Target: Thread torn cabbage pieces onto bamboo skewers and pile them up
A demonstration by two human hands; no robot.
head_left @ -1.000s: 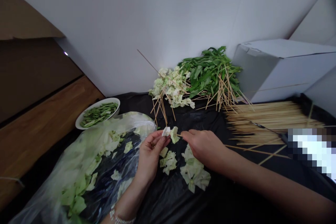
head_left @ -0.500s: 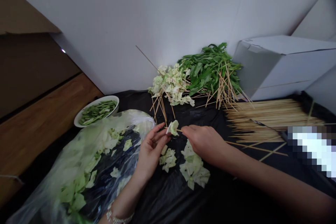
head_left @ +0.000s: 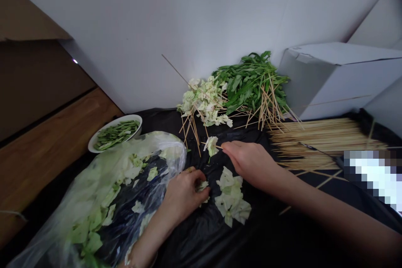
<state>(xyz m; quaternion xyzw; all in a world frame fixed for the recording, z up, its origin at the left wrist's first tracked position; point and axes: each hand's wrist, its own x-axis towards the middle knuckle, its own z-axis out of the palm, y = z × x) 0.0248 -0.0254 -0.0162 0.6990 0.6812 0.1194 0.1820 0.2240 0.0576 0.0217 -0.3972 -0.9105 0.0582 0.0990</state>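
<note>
My right hand (head_left: 245,157) is closed around a thin bamboo skewer (head_left: 220,147), which points left. Threaded near the skewer's tip is a pale green cabbage piece (head_left: 212,146), hanging above the black sheet. Lower and to the left, my left hand (head_left: 188,190) curls its fingers over a small clump of cabbage leaves (head_left: 202,185), most of it hidden by the hand. Between and below the hands lies another heap of cabbage leaves (head_left: 233,201) on the black sheet (head_left: 201,238).
A clear plastic bag (head_left: 72,201) with cabbage pieces spreads at left, behind it a white bowl (head_left: 92,144) of green pods. Skewered cabbage (head_left: 204,98) and leafy greens (head_left: 245,81) lean against the wall. Loose skewers (head_left: 320,134) lie right, before a white box (head_left: 351,79).
My left hand has left the skewer tip and dropped down onto the small cabbage clump. My right hand has shifted slightly right and up with the skewer and its cabbage piece.
</note>
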